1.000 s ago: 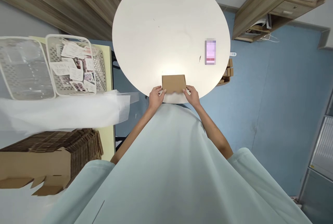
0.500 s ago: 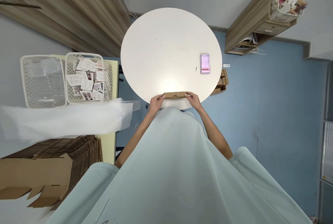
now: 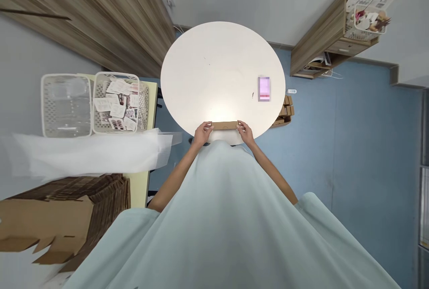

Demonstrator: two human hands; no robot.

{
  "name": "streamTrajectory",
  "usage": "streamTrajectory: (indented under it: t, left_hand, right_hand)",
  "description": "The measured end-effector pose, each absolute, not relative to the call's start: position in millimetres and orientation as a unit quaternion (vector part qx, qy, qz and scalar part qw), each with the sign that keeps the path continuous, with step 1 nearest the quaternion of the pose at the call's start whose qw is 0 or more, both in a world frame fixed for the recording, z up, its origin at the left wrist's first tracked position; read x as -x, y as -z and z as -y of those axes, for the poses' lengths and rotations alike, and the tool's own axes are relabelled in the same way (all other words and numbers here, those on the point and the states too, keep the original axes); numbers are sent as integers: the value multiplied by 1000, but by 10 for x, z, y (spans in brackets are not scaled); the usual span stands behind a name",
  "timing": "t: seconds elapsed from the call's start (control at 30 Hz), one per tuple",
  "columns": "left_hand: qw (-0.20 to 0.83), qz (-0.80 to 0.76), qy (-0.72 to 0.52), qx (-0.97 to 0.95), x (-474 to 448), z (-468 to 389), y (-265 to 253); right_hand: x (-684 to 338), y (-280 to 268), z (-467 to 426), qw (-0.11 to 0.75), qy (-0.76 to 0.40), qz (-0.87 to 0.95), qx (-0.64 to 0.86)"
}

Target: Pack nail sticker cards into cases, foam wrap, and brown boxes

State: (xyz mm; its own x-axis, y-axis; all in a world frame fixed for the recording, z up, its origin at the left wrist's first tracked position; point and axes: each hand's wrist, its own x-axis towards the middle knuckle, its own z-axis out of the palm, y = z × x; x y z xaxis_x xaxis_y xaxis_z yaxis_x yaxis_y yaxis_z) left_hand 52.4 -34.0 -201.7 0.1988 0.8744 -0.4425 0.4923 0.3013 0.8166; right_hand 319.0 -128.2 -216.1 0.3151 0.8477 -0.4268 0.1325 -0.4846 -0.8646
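A slim brown cardboard box (image 3: 225,125) lies crosswise at the near edge of the white oval table (image 3: 214,56). Its left end is pinched between the thumb and fingers of my left hand (image 3: 202,133). At the opposite end, my right hand (image 3: 246,133) grips it the same way. A small semicircular mark shows in the middle of the box's near edge. Farther right on the table rests a phone-shaped thing with a blurred pink screen (image 3: 264,88).
To the left, a yellowish table (image 3: 139,190) carries a basket of printed cards (image 3: 115,103), a basket of clear plastic (image 3: 66,105), white sheeting (image 3: 90,155) and stacked flat cardboard (image 3: 67,217). Small brown boxes (image 3: 285,112) sit beside the oval table's right edge. A wooden cabinet (image 3: 321,38) stands at right.
The camera view has shifted slightly. Both hands still hold the box's ends; its broad face now shows more, and the notch at its near edge is less distinct.
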Motion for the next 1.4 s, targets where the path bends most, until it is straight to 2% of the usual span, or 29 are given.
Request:
streamTrajectory:
  t: [0.17,0.33,0.57,0.87,1.0,1.17,1.4]
  left_hand:
    - [501,-636,-178,-559,-624,287,2014]
    - [521,-662,-169,-511,-661,291,2039]
    - [504,-689,-191,-485,-595,604,1980]
    - [570,-687,-153,-425,-552,1055,1991]
    - [599,-691,-136,-382,-687,1109,2036]
    - [615,-681,-179,-355,-798,1306,1931]
    - [659,-608,-341,-283,-899,1792,1617]
  right_hand:
    - [-3199,2146,1198,380,-471,349,715]
    - [-3168,2082,1166,376,-475,335,722]
    - [-2991,1966,1475,392,-476,334,713]
    - [-2986,2077,1987,322,-493,313,745]
    - [-3007,2101,2060,341,-509,273,742]
    - [-3158,1979,2076,387,-556,224,701]
    - [-3445,1580,2283,425,-552,253,671]
